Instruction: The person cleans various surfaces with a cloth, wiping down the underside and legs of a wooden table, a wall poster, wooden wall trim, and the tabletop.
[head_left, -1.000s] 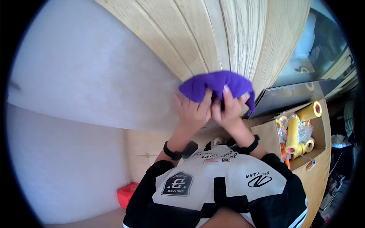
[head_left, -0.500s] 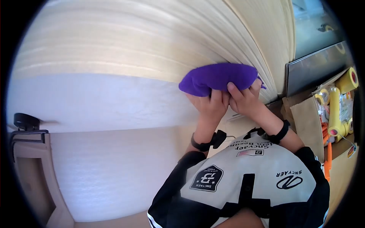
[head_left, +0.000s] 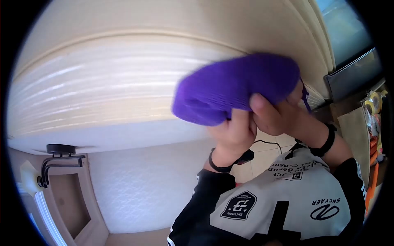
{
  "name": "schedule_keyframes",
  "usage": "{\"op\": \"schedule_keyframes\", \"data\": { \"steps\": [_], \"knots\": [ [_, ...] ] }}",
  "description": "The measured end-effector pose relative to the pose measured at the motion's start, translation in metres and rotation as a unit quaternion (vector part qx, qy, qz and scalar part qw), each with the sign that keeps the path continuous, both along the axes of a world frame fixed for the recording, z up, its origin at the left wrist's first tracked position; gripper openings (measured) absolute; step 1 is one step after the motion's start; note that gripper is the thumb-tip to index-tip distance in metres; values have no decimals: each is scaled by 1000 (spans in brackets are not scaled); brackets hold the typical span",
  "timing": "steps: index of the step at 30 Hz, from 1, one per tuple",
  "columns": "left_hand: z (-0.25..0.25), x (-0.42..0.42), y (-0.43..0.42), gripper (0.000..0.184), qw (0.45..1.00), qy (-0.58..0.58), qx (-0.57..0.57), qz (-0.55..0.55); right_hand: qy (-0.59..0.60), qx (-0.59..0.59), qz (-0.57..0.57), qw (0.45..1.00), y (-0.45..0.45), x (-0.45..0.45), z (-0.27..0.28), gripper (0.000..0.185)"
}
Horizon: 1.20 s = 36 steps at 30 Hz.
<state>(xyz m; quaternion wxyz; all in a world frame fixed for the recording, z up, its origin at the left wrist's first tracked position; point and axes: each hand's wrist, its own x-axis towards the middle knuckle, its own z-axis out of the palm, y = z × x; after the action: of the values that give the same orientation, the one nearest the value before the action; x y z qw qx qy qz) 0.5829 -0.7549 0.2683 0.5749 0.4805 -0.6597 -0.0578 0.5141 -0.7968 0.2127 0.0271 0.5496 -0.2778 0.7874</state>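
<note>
A folded purple cloth is bunched in front of a cream moulding with long ridges. My left hand grips its lower edge near the middle, fingers mostly hidden under the fabric. Beside it, my right hand holds the cloth's right part, the thumb pressed on the front face and the other fingers behind. The two hands almost touch each other. A thin purple loop hangs at the right end. Whether the cloth's far side touches the moulding is hidden.
A black lamp bracket with a pale shade is mounted at the left, near a framed panel. On the right are a dark screen-like panel and an open cardboard box holding yellow tape rolls and orange items.
Both hands have brought the purple cloth nearer to the camera, where it looks larger. The view has shifted, showing more of the lamp on the left and less of the box.
</note>
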Motion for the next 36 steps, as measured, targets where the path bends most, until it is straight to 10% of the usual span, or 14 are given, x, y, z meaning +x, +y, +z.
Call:
{"op": "schedule_keyframes", "data": {
  "steps": [9, 15, 24, 31, 36],
  "knots": [
    [24, 38, 9, 29, 851, -519, -78, -19, 99, 34, 98, 990, 29, -5, -44, 42],
    [66, 10, -16, 42, 851, -504, -148, -6, 29, -10, 12, 999, 7, -13, 29, 44],
    [12, 26, -8, 26, 733, -664, -146, 13, 82, 131, -35, 987, 20, 11, -67, 43],
    [91, -4, -9, 42, 870, -480, -94, 65, 95, 63, -100, 988, 8, -5, 33, 49],
    [78, 7, -16, 46, 813, -548, -195, 34, 57, 17, -90, 994, -6, 15, 15, 49]
  ]
}}
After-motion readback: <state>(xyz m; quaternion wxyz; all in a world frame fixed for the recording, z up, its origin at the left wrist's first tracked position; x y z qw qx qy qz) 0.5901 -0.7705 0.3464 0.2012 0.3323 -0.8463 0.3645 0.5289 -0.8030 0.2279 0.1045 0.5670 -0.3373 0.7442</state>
